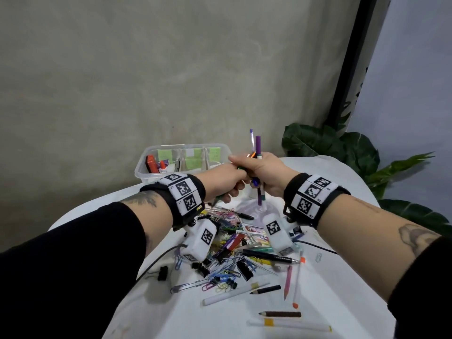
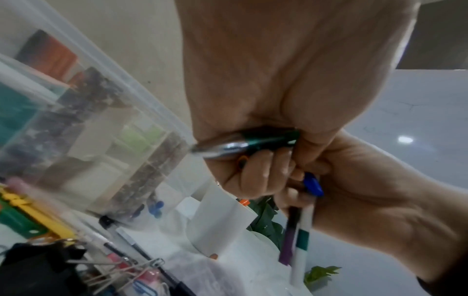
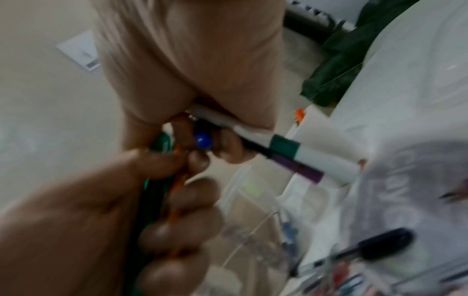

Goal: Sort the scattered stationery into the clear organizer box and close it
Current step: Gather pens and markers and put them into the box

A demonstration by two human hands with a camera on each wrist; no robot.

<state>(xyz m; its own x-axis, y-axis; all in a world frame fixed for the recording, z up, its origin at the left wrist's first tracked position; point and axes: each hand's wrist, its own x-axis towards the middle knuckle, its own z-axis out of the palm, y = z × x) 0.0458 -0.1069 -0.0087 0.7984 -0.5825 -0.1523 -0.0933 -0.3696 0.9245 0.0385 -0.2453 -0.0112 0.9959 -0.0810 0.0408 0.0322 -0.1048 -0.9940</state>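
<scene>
Purple marker: sticking up out of the bunch of pens [image 1: 256, 167] that the right hand [image 1: 265, 173] is clutching upright in a fist, just in front of the clear organizer box [image 1: 182, 162].
Left hand: the left hand [image 1: 226, 178] is curling round a green pen [image 2: 255, 145] plus something thin and orange, right up against the right fist, so both hands are gripping.
Step, my guess: feeding the left-hand pens into the right-hand bunch before the lot goes into the box.
Doing it well: I'd be lining the tips up the same way and squeezing low on the barrels so nothing is sliding out, then lowering the whole bunch into one compartment.
Box: sitting open at the far edge of the table [image 1: 342, 302], behind the hands, a red item and green notes inside.
Loose pile: clips, pencils and pens are lying nearer than the box, under the wrists.
Hard to see: right wrist view is blurring badly; can't count the pens, and can't spot the lid anywhere.
</scene>
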